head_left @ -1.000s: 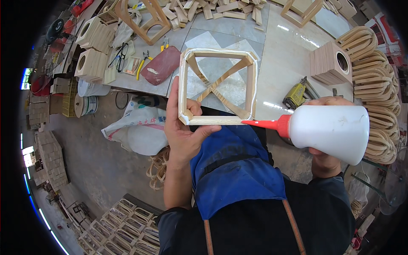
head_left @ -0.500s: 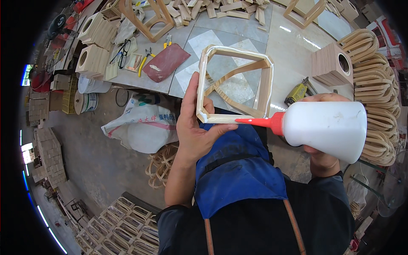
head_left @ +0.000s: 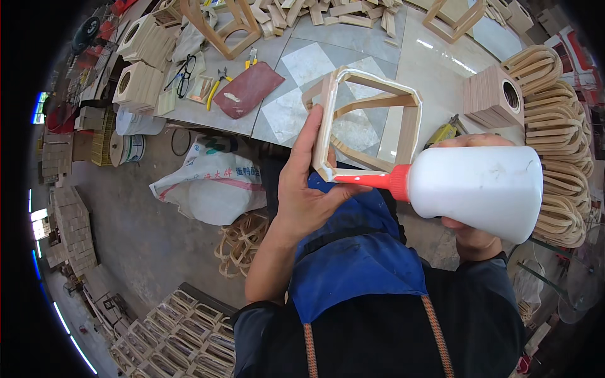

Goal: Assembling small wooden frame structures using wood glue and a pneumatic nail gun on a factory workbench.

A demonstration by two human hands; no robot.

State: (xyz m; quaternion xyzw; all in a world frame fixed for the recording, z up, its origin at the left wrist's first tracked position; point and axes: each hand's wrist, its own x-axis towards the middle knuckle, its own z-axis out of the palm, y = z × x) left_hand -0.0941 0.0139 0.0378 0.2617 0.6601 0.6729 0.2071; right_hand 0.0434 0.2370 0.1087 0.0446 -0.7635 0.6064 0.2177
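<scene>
While the left hand [head_left: 302, 189] grips the wooden frame [head_left: 365, 126] by its near left corner, thumb under the bottom edge and fingers up along the side, the frame hangs tilted above the edge of the bench [head_left: 403, 57], held over a blue apron [head_left: 353, 264]. Left of the frame, on the bench, lie a dark red sanding sheet [head_left: 249, 88], yellow-handled pliers [head_left: 217, 85] and glasses [head_left: 179, 72], with round-holed wooden boxes [head_left: 142, 85] beyond them. Below and left of the frame a white sack [head_left: 211, 186] sits on the floor beside a pile of bent wood rings [head_left: 239, 242]. At the frame's lower edge the bottle's red nozzle [head_left: 372, 181] touches the wood. Right of the frame, the right hand [head_left: 469, 236] is wrapped around the white glue bottle [head_left: 476, 189], mostly hidden behind it. Farther right stand another holed box [head_left: 495, 97] and a stack of curved wooden parts [head_left: 558, 145].
</scene>
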